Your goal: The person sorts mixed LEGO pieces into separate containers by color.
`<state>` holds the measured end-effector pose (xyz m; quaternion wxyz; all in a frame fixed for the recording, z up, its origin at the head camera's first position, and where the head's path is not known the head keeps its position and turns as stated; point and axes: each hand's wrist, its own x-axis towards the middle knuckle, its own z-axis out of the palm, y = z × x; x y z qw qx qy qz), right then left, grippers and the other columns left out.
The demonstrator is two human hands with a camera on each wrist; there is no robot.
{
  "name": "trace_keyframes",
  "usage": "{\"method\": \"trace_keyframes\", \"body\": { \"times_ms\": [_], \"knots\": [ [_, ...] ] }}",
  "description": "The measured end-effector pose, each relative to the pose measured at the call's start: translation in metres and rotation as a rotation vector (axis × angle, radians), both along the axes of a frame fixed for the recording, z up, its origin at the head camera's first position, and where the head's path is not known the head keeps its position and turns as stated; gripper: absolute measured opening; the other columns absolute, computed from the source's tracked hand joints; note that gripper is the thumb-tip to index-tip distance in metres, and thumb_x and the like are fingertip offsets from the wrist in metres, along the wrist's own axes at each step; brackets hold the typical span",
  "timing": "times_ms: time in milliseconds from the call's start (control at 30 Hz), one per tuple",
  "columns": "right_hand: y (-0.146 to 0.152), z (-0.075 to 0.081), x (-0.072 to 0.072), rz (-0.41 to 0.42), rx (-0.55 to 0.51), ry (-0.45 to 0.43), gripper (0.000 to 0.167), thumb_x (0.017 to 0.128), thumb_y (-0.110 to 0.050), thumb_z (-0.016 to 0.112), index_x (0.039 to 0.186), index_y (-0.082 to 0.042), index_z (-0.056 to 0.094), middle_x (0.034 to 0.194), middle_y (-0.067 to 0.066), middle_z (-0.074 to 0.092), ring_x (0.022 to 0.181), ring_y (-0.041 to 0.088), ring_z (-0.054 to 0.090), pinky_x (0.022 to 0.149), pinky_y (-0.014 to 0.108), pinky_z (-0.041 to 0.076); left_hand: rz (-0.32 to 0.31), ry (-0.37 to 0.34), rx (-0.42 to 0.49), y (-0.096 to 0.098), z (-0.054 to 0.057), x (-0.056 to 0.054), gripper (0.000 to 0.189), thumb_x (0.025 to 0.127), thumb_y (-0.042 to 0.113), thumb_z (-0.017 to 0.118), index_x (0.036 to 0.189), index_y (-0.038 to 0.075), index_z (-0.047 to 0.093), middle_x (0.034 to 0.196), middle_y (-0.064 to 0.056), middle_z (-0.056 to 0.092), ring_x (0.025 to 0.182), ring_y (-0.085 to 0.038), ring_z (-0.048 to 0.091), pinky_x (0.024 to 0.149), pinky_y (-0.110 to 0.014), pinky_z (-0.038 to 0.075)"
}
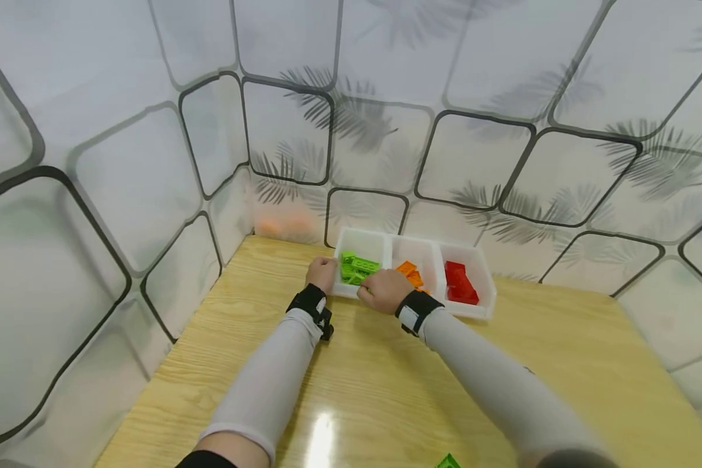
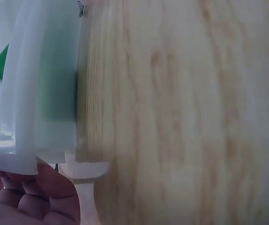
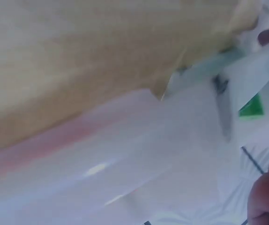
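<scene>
A white tray [image 1: 470, 311] with three compartments stands at the back of the table. Green toy bricks [image 1: 359, 263] lie in its left compartment, orange bricks [image 1: 408, 270] in the middle and red bricks [image 1: 461, 284] on the right. At the left end, my left hand [image 1: 322, 273] holds the tray by its corner; the left wrist view shows curled fingers with the rim against the thumb. My right hand [image 1: 388, 290], fingers curled, overlaps the front rim between the green and orange compartments. Its fingertips are hidden, and I cannot tell whether they grip anything.
A wooden table [image 1: 351, 390] runs from the tray to the near edge. One green brick [image 1: 448, 461] lies at the bottom of the head view. Patterned white fabric [image 1: 374, 143] rises behind the tray and along the left side.
</scene>
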<state>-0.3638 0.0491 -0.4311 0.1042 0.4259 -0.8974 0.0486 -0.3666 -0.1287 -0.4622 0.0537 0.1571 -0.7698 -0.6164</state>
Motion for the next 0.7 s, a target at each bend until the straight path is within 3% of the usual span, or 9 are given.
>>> {"method": "trace_keyframes", "body": {
  "times_ms": [167, 300, 533, 700],
  "knots": [
    [-0.016, -0.002, -0.029, -0.058, -0.032, 0.102, 0.037, 0.098, -0.020, 0.047, 0.062, -0.018, 0.039, 0.052, -0.006, 0.030, 0.044, 0.013, 0.035, 0.044, 0.025, 0.024, 0.005, 0.007, -0.027, 0.001, 0.002, 0.001, 0.041, 0.100, 0.031, 0.047, 0.126, 0.001, 0.060, 0.128, -0.019, 0.059, 0.116, -0.035, 0.055, 0.100, -0.045, 0.043],
    [-0.028, -0.004, -0.044, -0.091, -0.047, 0.089, 0.029, 0.103, -0.022, 0.039, 0.074, -0.016, 0.044, 0.062, -0.001, 0.039, 0.054, 0.018, 0.041, 0.053, 0.029, 0.029, 0.012, 0.017, -0.037, 0.000, 0.004, -0.001, 0.041, 0.100, 0.031, 0.048, 0.124, 0.001, 0.061, 0.127, -0.019, 0.060, 0.116, -0.035, 0.055, 0.099, -0.045, 0.043],
    [-0.042, -0.011, -0.050, -0.156, 0.036, 0.060, 0.027, 0.107, -0.030, 0.036, 0.095, -0.014, 0.053, 0.086, 0.004, 0.052, 0.082, 0.025, 0.048, 0.070, 0.041, 0.041, 0.001, 0.029, -0.024, 0.000, 0.003, -0.001, 0.040, 0.100, 0.032, 0.047, 0.122, 0.001, 0.060, 0.125, -0.019, 0.060, 0.109, -0.034, 0.056, 0.094, -0.045, 0.044],
    [-0.044, -0.018, -0.050, -0.172, 0.101, 0.039, 0.038, 0.107, -0.040, 0.037, 0.124, -0.013, 0.057, 0.122, 0.008, 0.061, 0.116, 0.029, 0.054, 0.093, 0.047, 0.047, -0.001, 0.032, -0.026, 0.000, 0.000, 0.003, 0.040, 0.101, 0.032, 0.047, 0.122, 0.001, 0.060, 0.122, -0.020, 0.061, 0.107, -0.034, 0.056, 0.091, -0.045, 0.045]
  ]
}}
